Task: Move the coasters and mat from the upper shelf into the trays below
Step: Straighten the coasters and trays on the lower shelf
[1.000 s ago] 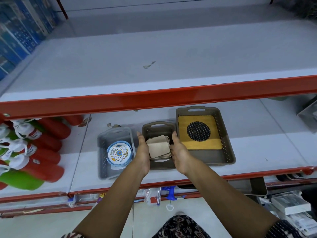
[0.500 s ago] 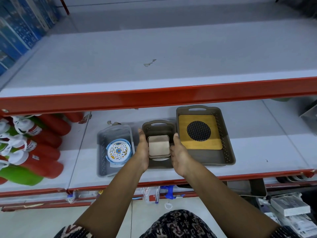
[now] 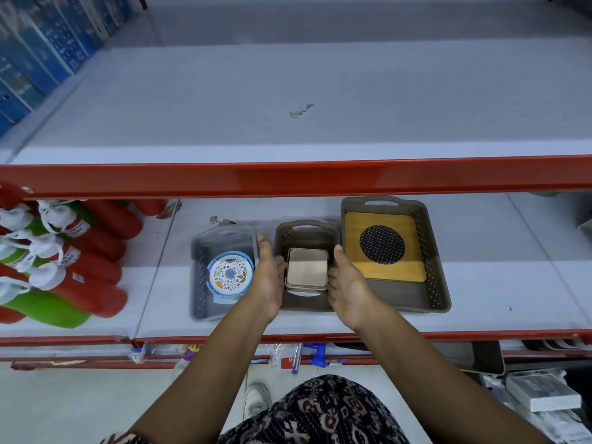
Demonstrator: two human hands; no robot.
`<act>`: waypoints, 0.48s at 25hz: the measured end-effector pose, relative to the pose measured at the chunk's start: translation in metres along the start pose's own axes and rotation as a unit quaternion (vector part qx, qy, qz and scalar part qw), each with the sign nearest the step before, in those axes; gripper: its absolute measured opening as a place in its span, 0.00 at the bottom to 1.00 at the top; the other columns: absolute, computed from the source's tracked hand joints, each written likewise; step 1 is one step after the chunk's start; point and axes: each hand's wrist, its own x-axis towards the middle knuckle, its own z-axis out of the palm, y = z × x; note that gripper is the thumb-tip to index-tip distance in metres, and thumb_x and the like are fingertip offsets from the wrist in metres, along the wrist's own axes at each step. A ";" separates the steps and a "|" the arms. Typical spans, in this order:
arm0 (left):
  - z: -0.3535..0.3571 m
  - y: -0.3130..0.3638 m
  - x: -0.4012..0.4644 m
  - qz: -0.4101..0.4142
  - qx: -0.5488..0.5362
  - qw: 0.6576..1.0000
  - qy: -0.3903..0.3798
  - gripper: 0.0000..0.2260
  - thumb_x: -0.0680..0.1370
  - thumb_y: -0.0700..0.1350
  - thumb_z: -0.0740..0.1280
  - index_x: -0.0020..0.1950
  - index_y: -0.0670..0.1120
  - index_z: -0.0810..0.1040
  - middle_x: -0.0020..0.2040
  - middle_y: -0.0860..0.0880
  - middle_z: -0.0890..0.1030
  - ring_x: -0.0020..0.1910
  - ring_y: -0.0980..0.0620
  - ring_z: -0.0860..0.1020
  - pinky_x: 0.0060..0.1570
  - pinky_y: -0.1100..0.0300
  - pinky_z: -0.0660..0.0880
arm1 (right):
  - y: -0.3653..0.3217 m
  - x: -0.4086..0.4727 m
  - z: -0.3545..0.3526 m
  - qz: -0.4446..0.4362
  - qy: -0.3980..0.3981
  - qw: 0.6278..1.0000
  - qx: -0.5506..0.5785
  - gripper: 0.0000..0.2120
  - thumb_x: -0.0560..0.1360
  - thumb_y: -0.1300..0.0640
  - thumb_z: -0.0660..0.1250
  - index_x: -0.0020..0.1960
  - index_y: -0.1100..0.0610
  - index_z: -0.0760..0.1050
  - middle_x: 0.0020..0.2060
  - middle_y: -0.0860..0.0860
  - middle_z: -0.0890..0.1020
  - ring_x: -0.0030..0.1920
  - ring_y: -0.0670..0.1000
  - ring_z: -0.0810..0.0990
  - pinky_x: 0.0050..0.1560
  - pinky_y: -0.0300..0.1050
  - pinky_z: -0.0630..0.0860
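Note:
A neat stack of square tan coasters (image 3: 307,267) lies in the small brown tray (image 3: 306,230) on the lower shelf. My left hand (image 3: 269,280) presses the stack's left side and my right hand (image 3: 347,283) presses its right side, fingers curled against the edges. The grey tray (image 3: 200,277) to the left holds round blue floral coasters (image 3: 230,274). The large brown tray (image 3: 432,283) to the right holds a bamboo mat (image 3: 384,251) with a black round centre. The upper shelf (image 3: 288,91) carries nothing but a small scrap.
Red and green bottles (image 3: 64,261) lie on the lower shelf at the left. Blue boxes (image 3: 41,43) line the upper shelf's left side. A red shelf rail (image 3: 288,177) runs above the trays. White boxes (image 3: 541,392) sit low at the right.
The tan coasters were fanned out and skewed; both hands have squeezed them into a squared stack in the small tray. The hands stay at its sides.

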 end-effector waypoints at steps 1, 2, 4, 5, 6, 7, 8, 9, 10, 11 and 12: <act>-0.010 0.001 -0.004 0.017 -0.006 1.000 0.007 0.36 0.78 0.66 0.45 0.74 0.39 0.63 0.73 0.42 0.68 0.71 0.46 0.67 0.67 0.58 0.63 | 0.002 0.000 0.003 -0.010 0.007 1.000 0.003 0.36 0.77 0.37 0.55 0.76 0.59 0.58 0.73 0.57 0.66 0.73 0.55 0.64 0.70 0.45 0.60; -0.024 0.001 -0.006 0.036 -0.011 0.999 0.020 0.34 0.79 0.64 0.47 0.73 0.39 0.64 0.72 0.42 0.69 0.71 0.47 0.67 0.69 0.56 0.61 | 0.004 0.000 0.012 -0.018 0.004 1.000 0.010 0.35 0.77 0.39 0.57 0.76 0.60 0.58 0.74 0.57 0.65 0.73 0.55 0.64 0.72 0.47 0.60; -0.054 0.002 -0.011 0.060 -0.023 0.995 0.075 0.28 0.81 0.58 0.52 0.71 0.40 0.67 0.68 0.44 0.73 0.68 0.48 0.71 0.70 0.56 0.63 | 0.011 -0.002 0.032 -0.019 -0.041 0.998 0.035 0.32 0.78 0.44 0.58 0.75 0.63 0.60 0.73 0.59 0.66 0.72 0.56 0.66 0.72 0.48 0.62; -0.071 0.003 -0.013 0.071 -0.031 0.991 0.112 0.25 0.81 0.56 0.54 0.71 0.41 0.68 0.65 0.45 0.76 0.65 0.49 0.72 0.68 0.57 0.64 | 0.015 -0.004 0.048 -0.007 -0.070 0.996 0.050 0.31 0.79 0.45 0.58 0.74 0.64 0.60 0.73 0.60 0.66 0.72 0.57 0.67 0.72 0.49 0.63; -0.085 0.003 -0.015 0.081 -0.035 0.985 0.145 0.22 0.82 0.54 0.54 0.70 0.43 0.70 0.61 0.47 0.77 0.61 0.50 0.74 0.65 0.58 0.65 | 0.021 -0.005 0.062 0.011 -0.091 0.994 0.059 0.31 0.79 0.45 0.58 0.74 0.65 0.60 0.72 0.60 0.66 0.72 0.57 0.66 0.72 0.49 0.63; -0.098 0.003 -0.014 0.086 -0.037 0.983 0.160 0.21 0.82 0.55 0.54 0.68 0.44 0.71 0.59 0.48 0.78 0.58 0.51 0.74 0.65 0.58 0.66 | 0.027 -0.004 0.077 0.025 -0.101 0.993 0.062 0.32 0.79 0.44 0.57 0.74 0.65 0.59 0.73 0.61 0.65 0.73 0.57 0.65 0.73 0.49 0.61; -0.108 0.003 -0.011 0.084 -0.039 0.983 0.156 0.21 0.81 0.56 0.53 0.65 0.45 0.73 0.60 0.48 0.78 0.57 0.51 0.75 0.66 0.56 0.65 | 0.031 -0.004 0.089 0.034 -0.101 0.993 0.058 0.33 0.78 0.44 0.57 0.75 0.64 0.58 0.74 0.60 0.64 0.74 0.56 0.63 0.74 0.49 0.59; -0.115 0.005 -0.010 0.073 -0.049 0.986 0.143 0.21 0.81 0.58 0.51 0.61 0.45 0.75 0.60 0.48 0.79 0.56 0.51 0.76 0.66 0.56 0.65 | 0.034 -0.003 0.100 0.037 -0.094 0.994 0.050 0.33 0.79 0.43 0.56 0.75 0.64 0.58 0.74 0.59 0.64 0.74 0.55 0.62 0.75 0.49 0.57; -0.119 0.007 -0.009 0.055 -0.061 0.989 0.126 0.22 0.81 0.59 0.49 0.58 0.46 0.75 0.57 0.49 0.79 0.53 0.52 0.76 0.65 0.57 0.65 | 0.037 -0.003 0.110 0.036 -0.083 0.995 0.037 0.32 0.79 0.43 0.56 0.75 0.63 0.59 0.74 0.58 0.64 0.75 0.54 0.62 0.75 0.48 0.56; -0.122 0.009 -0.009 0.037 -0.071 0.991 0.109 0.23 0.82 0.59 0.47 0.57 0.46 0.74 0.55 0.49 0.78 0.49 0.54 0.76 0.61 0.60 0.65 | 0.039 -0.002 0.118 0.035 -0.074 0.996 0.028 0.31 0.79 0.43 0.55 0.74 0.62 0.61 0.73 0.57 0.66 0.74 0.53 0.63 0.74 0.47 0.56; -0.123 0.010 -0.008 0.024 -0.075 0.993 0.093 0.23 0.82 0.59 0.46 0.59 0.47 0.73 0.56 0.48 0.77 0.47 0.55 0.75 0.59 0.61 0.64 | 0.040 -0.001 0.123 0.034 -0.070 0.997 0.023 0.30 0.79 0.43 0.54 0.73 0.62 0.63 0.72 0.57 0.68 0.73 0.53 0.65 0.73 0.46 0.57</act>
